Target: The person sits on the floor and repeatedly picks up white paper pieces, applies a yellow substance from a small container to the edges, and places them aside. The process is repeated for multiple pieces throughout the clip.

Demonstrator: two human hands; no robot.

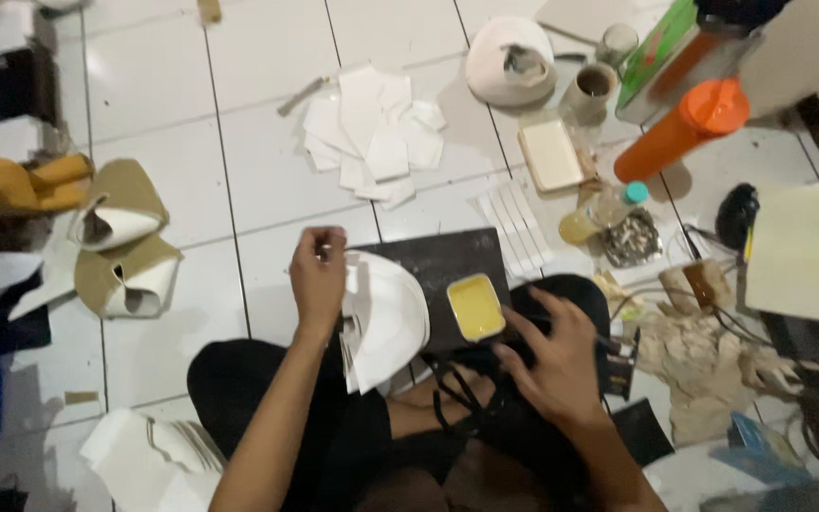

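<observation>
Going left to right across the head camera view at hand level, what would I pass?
Tan curled pieces → left hand → white curved piece → small tin of yellow paste → right hand → crumpled beige cloth.

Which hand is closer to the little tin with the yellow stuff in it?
The right hand. It rests just beside the yellow tin, at its lower right. The left hand is farther off on the tin's other side, at the white curved piece.

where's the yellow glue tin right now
In the head view, the glue tin sits at centre on the dark board, between the white piece and the right hand.
</observation>
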